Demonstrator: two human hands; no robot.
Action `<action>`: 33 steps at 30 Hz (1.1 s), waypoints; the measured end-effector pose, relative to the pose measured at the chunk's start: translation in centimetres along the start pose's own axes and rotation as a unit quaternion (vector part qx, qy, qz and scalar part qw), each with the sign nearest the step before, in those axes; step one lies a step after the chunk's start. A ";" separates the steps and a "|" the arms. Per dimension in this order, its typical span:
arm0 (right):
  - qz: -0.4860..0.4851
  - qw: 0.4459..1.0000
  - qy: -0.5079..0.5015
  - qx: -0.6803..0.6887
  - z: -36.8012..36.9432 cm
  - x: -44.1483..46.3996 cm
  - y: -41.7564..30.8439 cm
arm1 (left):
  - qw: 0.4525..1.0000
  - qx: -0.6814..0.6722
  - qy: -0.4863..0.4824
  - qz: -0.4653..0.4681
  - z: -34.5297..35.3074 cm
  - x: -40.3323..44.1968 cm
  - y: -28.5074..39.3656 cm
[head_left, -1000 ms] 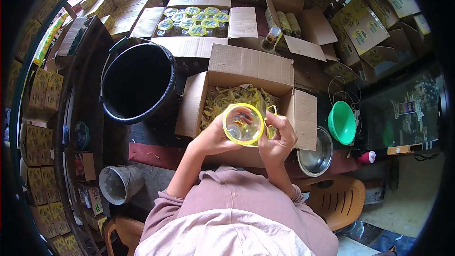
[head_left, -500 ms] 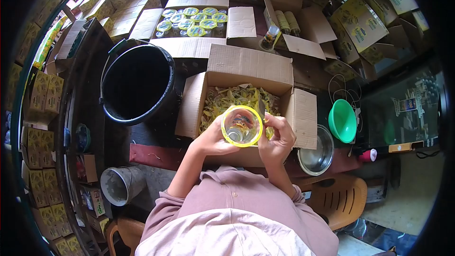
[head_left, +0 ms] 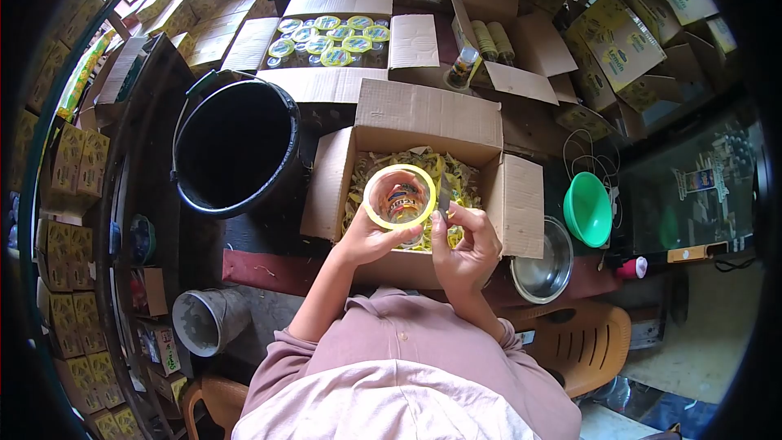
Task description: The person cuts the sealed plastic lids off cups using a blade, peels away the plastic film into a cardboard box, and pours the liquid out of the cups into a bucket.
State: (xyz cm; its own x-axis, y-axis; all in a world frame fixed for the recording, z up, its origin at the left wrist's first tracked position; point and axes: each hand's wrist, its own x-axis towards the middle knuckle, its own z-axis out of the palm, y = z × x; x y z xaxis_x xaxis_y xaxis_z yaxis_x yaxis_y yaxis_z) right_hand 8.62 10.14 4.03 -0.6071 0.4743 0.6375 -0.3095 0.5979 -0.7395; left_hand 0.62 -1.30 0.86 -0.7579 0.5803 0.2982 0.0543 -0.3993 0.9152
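- I see the left hand (head_left: 366, 238) curled around a yellow-rimmed cup (head_left: 399, 202), mouth up over the open carton (head_left: 430, 104).
- The right hand (head_left: 466, 246) pinches a thin dark blade (head_left: 445, 194) beside the rim.
- I judge the cup light, slick, easily dented; best held low around its wall.
- Carton flaps edge my workspace; the black bucket (head_left: 183, 183) bounds it left, the metal bowl (head_left: 542, 277) right.

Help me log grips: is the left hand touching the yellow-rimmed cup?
Touching. The head view shows the left hand wrapped around the side of the yellow-rimmed cup, its thumb along the near side below the rim.
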 end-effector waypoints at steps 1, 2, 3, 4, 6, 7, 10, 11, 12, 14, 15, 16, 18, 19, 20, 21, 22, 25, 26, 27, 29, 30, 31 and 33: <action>-0.002 1.000 -0.003 -0.007 0.0 0.0 0.0 | 1.000 0.003 -0.001 0.004 0.0 0.0 0.1; -0.004 1.000 -0.007 -0.015 0.1 0.0 0.1 | 1.000 0.008 -0.005 0.002 0.0 0.1 0.2; -0.006 1.000 -0.007 -0.014 0.1 0.0 0.1 | 1.000 0.014 -0.009 -0.001 -0.1 0.1 0.2; -0.007 1.000 -0.007 -0.014 0.1 0.0 0.1 | 1.000 0.020 -0.014 -0.003 -0.1 0.1 0.3; -0.009 1.000 -0.005 -0.017 0.2 0.0 0.2 | 0.999 0.029 -0.025 -0.007 -0.1 0.2 0.6; -0.011 1.000 -0.003 -0.020 0.2 0.0 0.3 | 0.999 0.034 -0.031 -0.010 -0.2 0.2 0.6; -0.026 0.998 0.002 -0.060 0.3 0.2 0.1 | 0.999 0.041 -0.030 -0.010 -0.4 0.1 0.0; -0.033 0.996 0.004 -0.078 0.3 0.2 0.0 | 0.998 0.056 -0.041 -0.007 -0.3 0.0 0.0; -0.032 0.997 0.002 -0.074 0.3 0.4 0.2 | 0.996 0.070 -0.053 -0.004 -0.2 0.0 0.1; -0.029 0.997 -0.002 -0.068 0.2 1.0 0.7 | 0.995 0.075 -0.068 -0.002 -0.2 0.0 0.1; -0.038 0.998 -0.006 -0.053 0.2 1.1 1.3 | 0.995 0.067 -0.072 -0.002 -0.2 0.0 0.0; -0.020 0.999 -0.004 -0.039 0.2 1.1 1.4 | 0.995 0.059 -0.075 -0.003 -0.2 0.1 -0.1; 0.013 1.000 -0.001 -0.009 0.1 1.0 1.6 | 0.996 0.046 -0.072 -0.014 -0.1 0.1 0.0; 0.020 1.000 0.000 -0.007 0.0 1.0 1.5 | 0.998 0.027 -0.060 -0.024 -0.1 0.0 -0.1; 0.027 1.000 0.000 -0.005 -0.2 1.0 1.4 | 0.998 0.008 -0.048 -0.035 -0.1 -0.1 -0.3; 0.034 0.999 0.001 -0.003 -0.2 1.0 1.4 | 0.999 -0.002 -0.037 -0.022 -0.2 -0.2 -0.8; 0.036 0.999 0.003 -0.007 -0.3 0.9 1.3 | 1.000 -0.013 -0.026 -0.008 -0.4 -0.3 -1.6; 0.036 0.999 0.014 -0.016 -0.3 0.9 1.4 | 0.994 -0.107 -0.010 -0.037 -0.7 -0.6 -2.7; 0.031 0.999 0.022 -0.018 -0.3 0.9 1.5 | 0.987 -0.148 -0.008 -0.059 -0.8 -0.7 -2.8; 0.026 0.999 0.030 -0.020 -0.2 0.9 1.6 | 0.988 -0.146 -0.023 -0.049 -0.8 -0.4 -2.7; 0.019 0.999 0.016 -0.030 -0.4 0.9 1.6 | 0.980 -0.184 -0.027 -0.063 -0.6 0.0 -2.1; 0.016 0.999 0.008 -0.034 -0.5 1.0 1.6 | 0.976 -0.203 -0.029 -0.070 -0.4 0.1 -1.8; 0.012 0.999 0.006 -0.039 -0.4 0.9 1.6 | 0.978 -0.182 0.000 -0.105 -0.1 0.2 -1.6; 0.002 0.999 -0.001 -0.047 -0.2 0.8 1.5 | 0.977 -0.189 -0.002 -0.098 0.0 0.2 -1.8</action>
State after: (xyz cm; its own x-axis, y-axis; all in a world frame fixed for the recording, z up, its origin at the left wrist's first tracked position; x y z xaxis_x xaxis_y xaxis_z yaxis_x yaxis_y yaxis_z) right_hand 7.83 11.60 3.50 -0.6091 0.4754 0.6348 -0.2370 0.6548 -0.7177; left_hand 0.38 -0.46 -0.67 -0.7268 0.6745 0.1299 -0.3357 -0.5138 0.7895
